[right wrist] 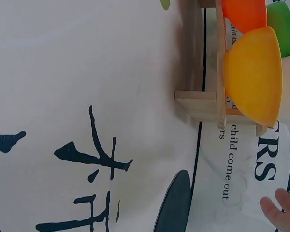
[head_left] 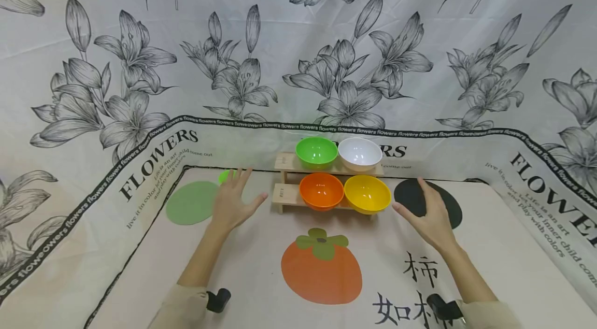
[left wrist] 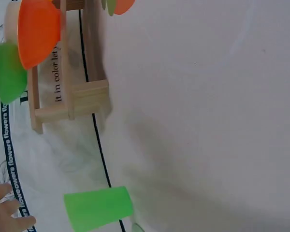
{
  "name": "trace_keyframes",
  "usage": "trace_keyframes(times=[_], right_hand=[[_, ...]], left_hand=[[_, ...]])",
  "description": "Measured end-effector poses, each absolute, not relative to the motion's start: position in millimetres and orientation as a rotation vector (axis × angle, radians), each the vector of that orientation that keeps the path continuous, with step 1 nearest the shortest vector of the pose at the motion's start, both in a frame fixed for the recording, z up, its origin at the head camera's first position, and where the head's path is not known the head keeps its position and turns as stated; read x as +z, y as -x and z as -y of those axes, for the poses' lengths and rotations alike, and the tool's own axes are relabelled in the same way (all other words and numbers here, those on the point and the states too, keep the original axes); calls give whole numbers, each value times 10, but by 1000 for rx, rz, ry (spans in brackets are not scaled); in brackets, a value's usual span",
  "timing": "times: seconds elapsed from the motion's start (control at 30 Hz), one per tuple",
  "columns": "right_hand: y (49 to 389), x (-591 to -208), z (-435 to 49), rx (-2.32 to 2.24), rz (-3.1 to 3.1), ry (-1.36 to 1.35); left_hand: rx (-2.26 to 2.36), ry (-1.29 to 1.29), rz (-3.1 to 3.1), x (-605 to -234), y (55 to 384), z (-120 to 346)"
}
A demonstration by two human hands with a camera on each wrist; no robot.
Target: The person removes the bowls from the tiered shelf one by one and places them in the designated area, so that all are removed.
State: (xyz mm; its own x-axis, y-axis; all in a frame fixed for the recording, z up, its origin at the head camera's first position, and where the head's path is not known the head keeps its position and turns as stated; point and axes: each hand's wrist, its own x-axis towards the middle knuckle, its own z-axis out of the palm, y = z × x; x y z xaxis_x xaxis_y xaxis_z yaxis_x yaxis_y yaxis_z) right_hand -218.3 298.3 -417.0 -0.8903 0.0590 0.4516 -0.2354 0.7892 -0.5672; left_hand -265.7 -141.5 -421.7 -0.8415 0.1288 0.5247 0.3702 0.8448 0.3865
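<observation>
A two-tier wooden stand (head_left: 285, 193) holds a green bowl (head_left: 316, 153) and a white bowl (head_left: 360, 154) on its upper step. An orange bowl (head_left: 322, 191) and a yellow bowl (head_left: 367, 194) sit on the lower step. My left hand (head_left: 231, 204), fingers spread, hovers left of the stand. Partly hidden behind it is a bright green cup (left wrist: 98, 208), seen upright in the left wrist view. To the right of the yellow bowl, my right hand (head_left: 431, 220) is spread over the dark printed oval. Both hands hold nothing and are apart from the bowls.
The light tablecloth bears a printed persimmon (head_left: 322, 272), a green oval (head_left: 192, 203), a dark oval (head_left: 448, 204) and black characters (head_left: 421, 268). A flower-printed cloth (head_left: 261, 59) rises behind and at both sides.
</observation>
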Motion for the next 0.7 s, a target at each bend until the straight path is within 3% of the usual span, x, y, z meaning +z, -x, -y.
trace_keyframes(times=[0.23,0.7], right_hand=[[2315,-4275,-2898,1014,2579,-216],[2456,-4382,-2806,1254,2622,-210]], left_hand=[[-919,484,2462,-4422,2814,1274],[-1314,414,2472,-4694,3047,985]])
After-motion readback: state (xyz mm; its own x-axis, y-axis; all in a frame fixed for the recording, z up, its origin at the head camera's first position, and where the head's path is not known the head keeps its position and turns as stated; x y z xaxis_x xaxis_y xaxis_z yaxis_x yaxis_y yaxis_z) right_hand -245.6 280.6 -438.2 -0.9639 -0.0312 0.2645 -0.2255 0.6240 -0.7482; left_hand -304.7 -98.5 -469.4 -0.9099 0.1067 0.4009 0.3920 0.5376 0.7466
